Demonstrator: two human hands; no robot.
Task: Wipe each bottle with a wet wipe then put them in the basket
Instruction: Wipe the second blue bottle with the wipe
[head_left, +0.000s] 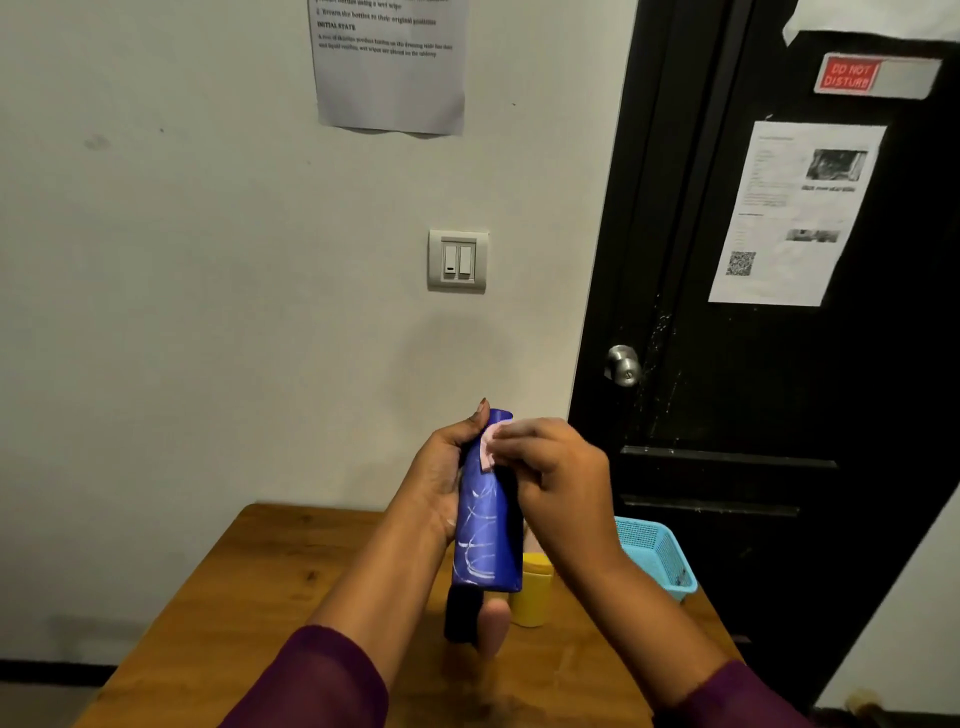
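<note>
I hold a blue bottle (487, 525) upright above the wooden table (249, 587). My left hand (441, 467) grips its left side, thumb up along the top. My right hand (556, 467) presses a small pale pink wipe (489, 446) against the bottle's upper part. Below the blue bottle stand a yellow bottle (532, 592), a dark bottle (462, 616) and a pinkish bottle (493, 626), partly hidden by it. A light blue mesh basket (657, 553) sits at the table's right edge, behind my right forearm.
A white wall with a light switch (457, 261) and a taped paper sheet (390, 62) rises behind the table. A black door (779, 364) with a metal knob (622, 365) stands to the right, close to the basket.
</note>
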